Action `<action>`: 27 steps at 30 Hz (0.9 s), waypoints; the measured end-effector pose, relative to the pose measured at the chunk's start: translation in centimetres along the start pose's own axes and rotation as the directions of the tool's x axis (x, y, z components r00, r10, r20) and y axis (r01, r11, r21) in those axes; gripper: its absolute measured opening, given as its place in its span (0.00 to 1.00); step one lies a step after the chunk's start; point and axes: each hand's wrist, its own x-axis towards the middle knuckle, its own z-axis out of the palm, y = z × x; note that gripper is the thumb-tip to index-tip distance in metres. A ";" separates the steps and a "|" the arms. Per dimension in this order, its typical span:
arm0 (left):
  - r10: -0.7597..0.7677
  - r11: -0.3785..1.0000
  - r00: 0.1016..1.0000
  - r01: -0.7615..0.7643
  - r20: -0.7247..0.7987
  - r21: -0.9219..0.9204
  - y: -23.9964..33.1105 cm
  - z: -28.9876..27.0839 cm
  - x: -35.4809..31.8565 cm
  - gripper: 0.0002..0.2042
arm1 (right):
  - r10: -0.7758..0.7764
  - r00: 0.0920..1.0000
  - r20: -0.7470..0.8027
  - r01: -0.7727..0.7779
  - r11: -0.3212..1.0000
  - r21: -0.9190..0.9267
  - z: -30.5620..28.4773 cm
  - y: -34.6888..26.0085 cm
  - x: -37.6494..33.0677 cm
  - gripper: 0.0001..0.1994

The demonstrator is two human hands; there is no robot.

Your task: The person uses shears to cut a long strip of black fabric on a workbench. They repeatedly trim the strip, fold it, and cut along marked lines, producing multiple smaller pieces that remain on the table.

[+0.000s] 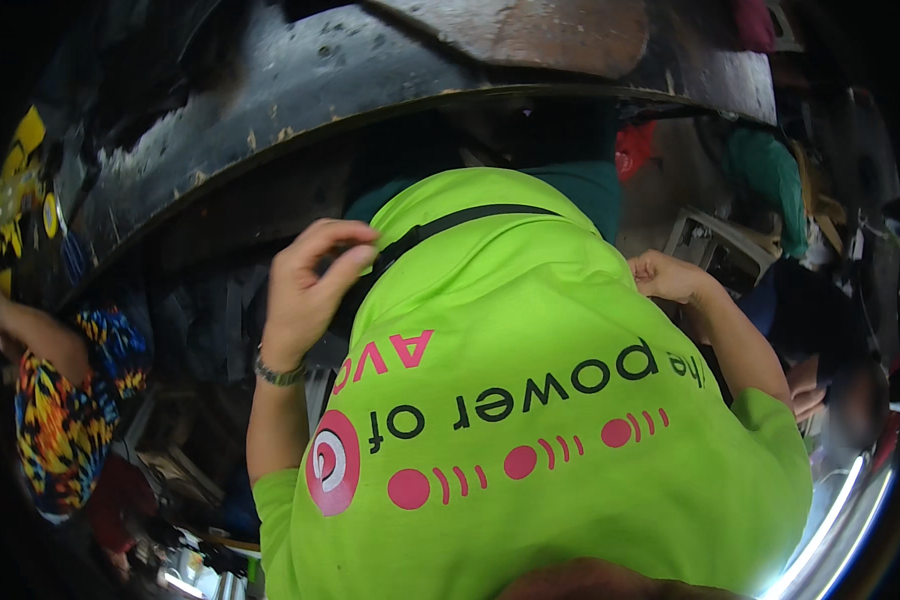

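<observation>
Place: we take it for a crowded workshop.
Worktable [365, 60]: we see a long, dark surface, chipped along its edge.
Neighbour: we have a person in a patterned shirt [60, 425] close on the left.
Lighting: we see bright strip lights [834, 515] at lower right.

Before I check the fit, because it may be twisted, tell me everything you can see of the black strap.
The black strap is narrow and looks like fabric webbing. It crosses the bright green shirt at the waist, lying against creased cloth. A small buckle-like piece sits toward its left, near the left hand; whether fingertips touch the strap is unclear.
</observation>
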 end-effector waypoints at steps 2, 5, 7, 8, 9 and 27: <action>0.105 0.979 0.978 -0.134 0.180 0.156 0.9 1.8 2.6 0.11 | -0.005 0.999 -0.044 0.007 0.998 0.061 0.5 1.4 0.6 0.15; 0.049 0.970 0.937 -0.128 0.346 0.208 1.5 1.7 4.7 0.13 | -0.029 0.998 -0.047 0.039 0.972 0.231 1.3 3.3 0.1 0.14; -0.037 0.969 0.914 -0.067 0.405 0.240 1.5 0.9 5.0 0.14 | -0.048 0.998 -0.034 0.057 0.947 0.315 1.4 4.4 0.0 0.12; -0.030 0.979 0.904 -0.058 0.426 0.193 1.3 0.8 5.1 0.13 | -0.064 0.998 -0.024 0.069 0.939 0.337 1.5 5.0 0.1 0.11; -0.028 0.982 0.901 -0.057 0.432 0.183 1.1 0.6 5.2 0.13 | -0.078 0.997 -0.014 0.078 0.930 0.359 1.5 5.6 0.2 0.10; -0.236 0.962 0.921 0.267 0.310 -0.061 -2.9 -1.6 0.0 0.16 | -0.355 0.935 -0.014 0.353 0.933 -0.075 -2.9 -1.4 2.8 0.07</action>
